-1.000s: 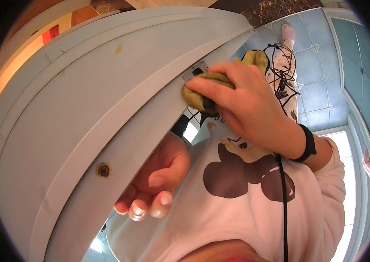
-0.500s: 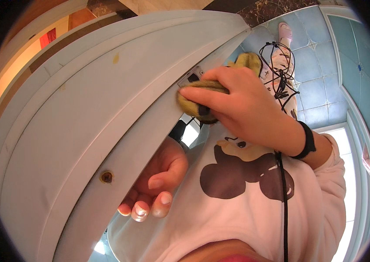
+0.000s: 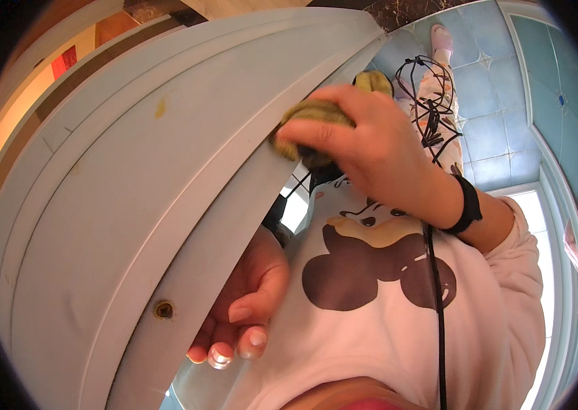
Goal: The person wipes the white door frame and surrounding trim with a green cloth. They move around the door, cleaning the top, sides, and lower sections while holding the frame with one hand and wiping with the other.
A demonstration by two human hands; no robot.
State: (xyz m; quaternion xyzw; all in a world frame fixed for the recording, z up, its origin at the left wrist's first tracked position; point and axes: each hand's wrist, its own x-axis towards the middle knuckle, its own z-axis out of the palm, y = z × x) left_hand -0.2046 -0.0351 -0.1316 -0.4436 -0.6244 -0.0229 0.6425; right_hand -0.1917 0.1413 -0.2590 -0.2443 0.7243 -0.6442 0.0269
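Now the right hand [image 3: 388,147] pinches a bunched yellow-green cloth [image 3: 313,113] between thumb and fingers, seemingly against the narrow edge [image 3: 224,229] of a pale door [image 3: 118,171]. Half a second ago a metal plate showed just above the cloth; cloth and hand now hide it, so the wiping appears to have reached that fitting. Nearer the wearer, the left hand [image 3: 251,301] curls loosely beside the edge, visibly holding nothing.

Blue floor tiles [image 3: 497,89] lie near what may be a teal wall [image 3: 545,82].
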